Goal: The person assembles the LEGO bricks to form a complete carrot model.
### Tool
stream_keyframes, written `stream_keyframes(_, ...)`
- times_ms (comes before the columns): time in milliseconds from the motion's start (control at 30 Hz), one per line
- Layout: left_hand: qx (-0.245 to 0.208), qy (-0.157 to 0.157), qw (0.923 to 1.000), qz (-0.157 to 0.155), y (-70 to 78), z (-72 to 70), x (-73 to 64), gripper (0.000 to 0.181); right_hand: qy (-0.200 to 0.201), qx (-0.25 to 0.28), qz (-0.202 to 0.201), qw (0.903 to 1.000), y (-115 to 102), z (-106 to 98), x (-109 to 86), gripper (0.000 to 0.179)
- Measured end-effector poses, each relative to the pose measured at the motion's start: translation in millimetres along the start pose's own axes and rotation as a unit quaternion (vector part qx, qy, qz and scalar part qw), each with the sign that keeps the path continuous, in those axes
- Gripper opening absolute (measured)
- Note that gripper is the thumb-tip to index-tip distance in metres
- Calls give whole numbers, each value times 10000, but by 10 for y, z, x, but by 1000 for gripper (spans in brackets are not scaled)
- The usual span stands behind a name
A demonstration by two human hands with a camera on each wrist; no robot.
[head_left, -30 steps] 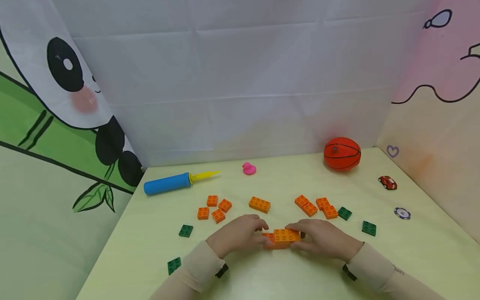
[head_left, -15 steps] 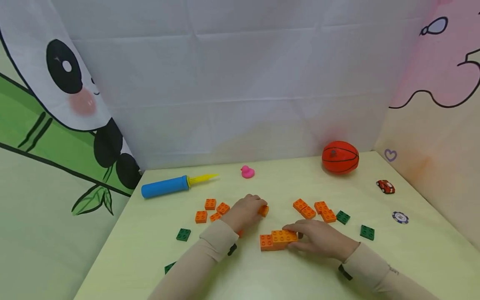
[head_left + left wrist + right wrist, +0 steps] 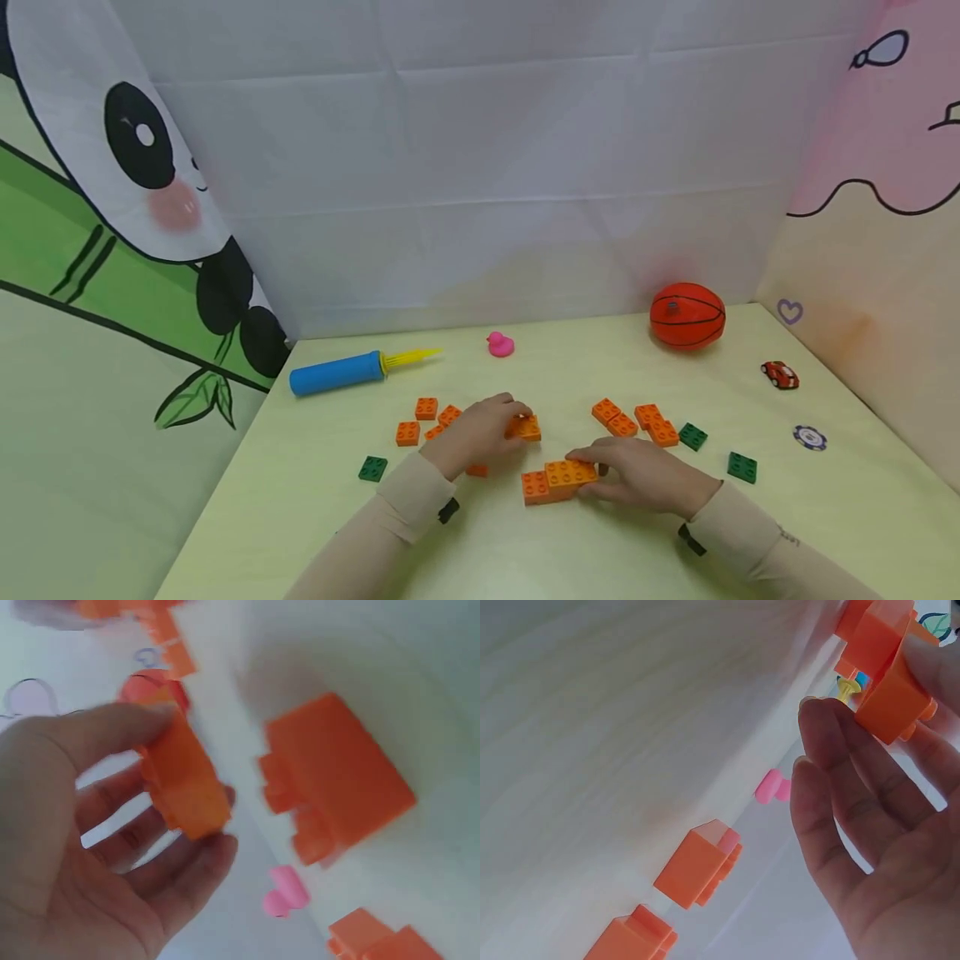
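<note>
Far and slightly left of the orange stack (image 3: 557, 482), my left fingers (image 3: 195, 881) pinch a brick (image 3: 187, 776). My right fingers (image 3: 596, 453) clamp the stack.

Pale tbl (image 3: 555, 554) w/ orange bricks (image 3: 408, 433), grn bricks (image 3: 742, 467), blue pump (image 3: 337, 373), pink duck (image 3: 501, 345); ball (image 3: 687, 317), car (image 3: 780, 375), chip (image 3: 810, 437)
</note>
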State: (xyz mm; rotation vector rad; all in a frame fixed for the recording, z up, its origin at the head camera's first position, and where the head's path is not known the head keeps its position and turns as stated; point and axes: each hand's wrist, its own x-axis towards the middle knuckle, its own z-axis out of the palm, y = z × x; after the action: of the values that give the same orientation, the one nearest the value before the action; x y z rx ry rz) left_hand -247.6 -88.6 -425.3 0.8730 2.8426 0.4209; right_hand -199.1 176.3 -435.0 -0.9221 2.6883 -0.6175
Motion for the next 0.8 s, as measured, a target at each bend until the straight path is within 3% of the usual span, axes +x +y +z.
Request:
stream_keyframes(167, -856, -171, 9961, 124, 63, -42, -285, 38, 41, 4, -49, 10000, -1, -2, -16, 51)
stream_keyframes(300, -1102, -193, 9935, 224, 77, 15, -418, 37, 71, -19, -55, 10000, 4, -10, -22, 50)
stream_keyframes(800, -1247, -296, 9915, 213, 104, 190, -502, 41, 52, 52, -157, 9999, -52, 1, -18, 54)
